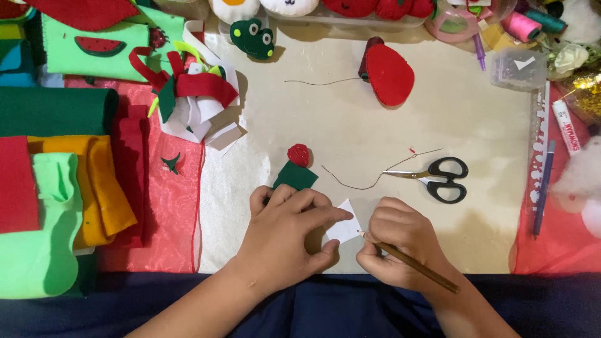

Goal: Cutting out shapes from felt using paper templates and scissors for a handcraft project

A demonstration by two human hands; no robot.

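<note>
Left hand: the left hand (285, 235) lay flat, fingers pressed down on a small white paper piece (344, 229), pinning its left part to the bench (400, 131).
Right hand: the right hand (397, 241) had its grip closed around a brown pencil (416, 266), the tip touching the paper's lower right edge.
Paper piece: near the front edge of the bench, between the two hands, partly hidden under the left fingers.
Near the hands: a dark green felt piece (295, 177) just beyond the left knuckles, with a small red felt berry (298, 154) touching its top; black-handled scissors (438, 178) to the right, a dark thread (360, 178) curling beside the blades.
Open room: the pale middle of the bench was bare between the scissors and a red felt strawberry (388, 75) further back.
Left edge: stacked felt sheets in red, orange and green (56, 188), and a heap of felt scraps (191, 100).
Right edge: a blue pen (543, 188) and a white ruler (541, 125) lay lengthwise.
Containers: a clear plastic box (518, 67) at the back right, contents too small to tell; a long clear tray (350, 20) at the back edge held stuffed felt shapes.
</note>
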